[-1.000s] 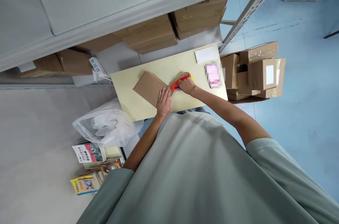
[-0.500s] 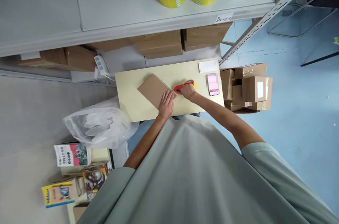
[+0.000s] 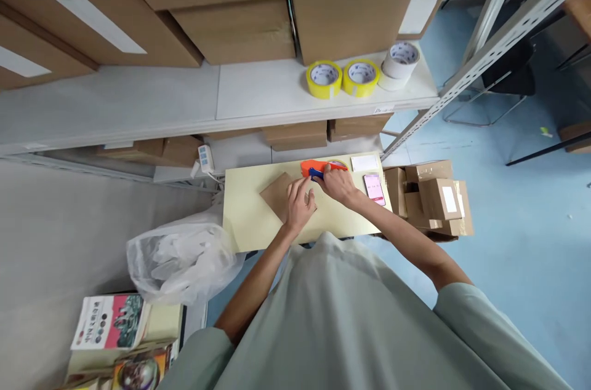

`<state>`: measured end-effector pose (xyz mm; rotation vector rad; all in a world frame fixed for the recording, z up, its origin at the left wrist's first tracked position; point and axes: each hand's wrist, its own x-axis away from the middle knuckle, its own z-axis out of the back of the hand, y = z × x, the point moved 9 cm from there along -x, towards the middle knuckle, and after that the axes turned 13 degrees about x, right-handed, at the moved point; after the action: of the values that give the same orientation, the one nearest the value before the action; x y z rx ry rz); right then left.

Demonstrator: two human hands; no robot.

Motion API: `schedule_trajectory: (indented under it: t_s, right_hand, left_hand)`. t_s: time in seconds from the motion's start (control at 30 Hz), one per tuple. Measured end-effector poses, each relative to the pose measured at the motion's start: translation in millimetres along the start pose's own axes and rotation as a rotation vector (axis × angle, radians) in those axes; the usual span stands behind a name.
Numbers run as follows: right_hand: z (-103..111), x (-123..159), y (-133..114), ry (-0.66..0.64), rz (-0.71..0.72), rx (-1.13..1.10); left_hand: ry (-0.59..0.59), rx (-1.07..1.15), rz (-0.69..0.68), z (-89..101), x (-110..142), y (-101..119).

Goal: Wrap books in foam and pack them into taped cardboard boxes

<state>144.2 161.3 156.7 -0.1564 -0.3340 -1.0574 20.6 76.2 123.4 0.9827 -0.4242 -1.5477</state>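
Note:
An orange-red tape dispenser (image 3: 310, 167) with a blue part is gripped in my right hand (image 3: 340, 186), raised over the pale table (image 3: 247, 218). Part of a yellow tape roll shows behind the hand. My left hand (image 3: 300, 208) is over a flat brown cardboard piece (image 3: 276, 193), hiding much of it. Its fingers are apart, and the fingertips reach close to the front of the dispenser; whether they touch it I cannot tell.
A phone (image 3: 374, 189) and a white card (image 3: 364, 163) lie at the table's right. Boxes (image 3: 438, 199) are stacked beside it. Tape rolls (image 3: 324, 79) stand on the shelf (image 3: 258, 95) ahead. A plastic bag (image 3: 184, 254) and books (image 3: 108, 322) are on the left.
My right hand has lifted and turned the tape dispenser, bringing its blue part into view. The left hand's fingers have risen from the cardboard toward the dispenser. My view has tilted up.

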Motion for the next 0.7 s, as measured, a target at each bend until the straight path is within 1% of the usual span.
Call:
schedule_trajectory:
  t_s: [0.07,0.13,0.2,0.27,0.33,0.4,0.43,0.5,0.63,0.7]
  right_hand:
    - [57,-9,-3,0.131,-0.012,-0.033]
    - [116,-23,-7,0.27,-0.022,-0.038]
    - [169,-41,-11,0.381,-0.024,-0.022]
    - [208,-62,-14,0.445,-0.027,0.001]
    - [233,-84,-18,0.474,-0.026,0.026]
    - [243,-104,-23,0.474,-0.018,0.052]
    - [243,-113,-26,0.465,-0.013,0.063]
    - [236,-127,-32,0.439,-0.003,0.078]
    - [210,-147,-41,0.404,0.002,0.087]
    - [201,-149,-41,0.433,-0.005,0.072]
  left_hand:
    - [0.107,0.002,-0.086,30.0,-49,25]
    - [0.205,0.017,-0.148,62.0,-100,44]
    - [0.25,0.03,-0.201,89.2,-147,58]
    - [0.276,0.04,-0.234,111.6,-185,64]
    - [0.263,0.031,-0.25,125.4,-212,62]
    - [0.235,0.014,-0.252,132.6,-227,56]
    - [0.22,0.005,-0.249,134.4,-231,53]
    - [0.19,-0.01,-0.244,135.7,-230,46]
    - [0.15,-0.033,-0.226,134.4,-210,35]
    - [0.127,-0.033,-0.207,130.9,-194,24]
